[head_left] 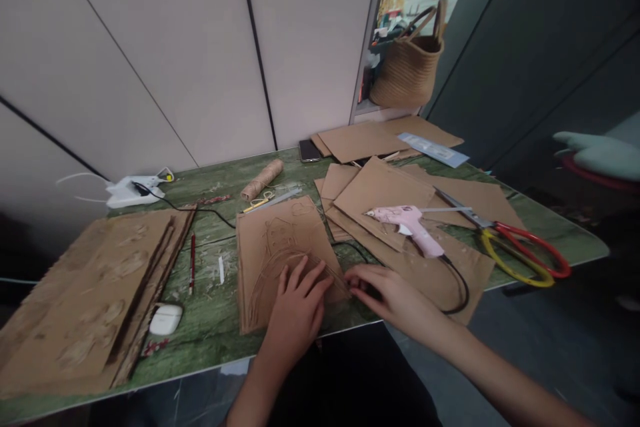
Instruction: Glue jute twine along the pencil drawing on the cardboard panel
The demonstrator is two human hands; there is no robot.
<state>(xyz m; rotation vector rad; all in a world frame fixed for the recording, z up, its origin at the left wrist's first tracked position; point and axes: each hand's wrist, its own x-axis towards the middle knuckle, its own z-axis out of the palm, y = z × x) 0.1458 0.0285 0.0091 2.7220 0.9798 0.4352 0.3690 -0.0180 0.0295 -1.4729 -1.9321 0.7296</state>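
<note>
A cardboard sheet [255,227] at the table's front middle bears a raised design of thin twine-like lines, with a building-like outline and curved bands below it. My left hand [300,293] lies on the lower part of this sheet, fingers spread and pressing over the curved bands. At the sheet's right edge, my right hand [383,288] is closed in a pinch on a strand of twine [339,276] that runs across from the left fingertips. A pink glue gun [407,223] rests on stacked cardboard to the right. Behind the sheet lies a roll of twine [263,179].
Large scissors [520,250] with red and yellow handles jut past the front right edge. Decorated cardboard panels [95,293] fill the left side. Also on the table are a pencil [193,263], a white case [166,319], a power strip [135,191], a phone [309,151] and a cutter [257,205].
</note>
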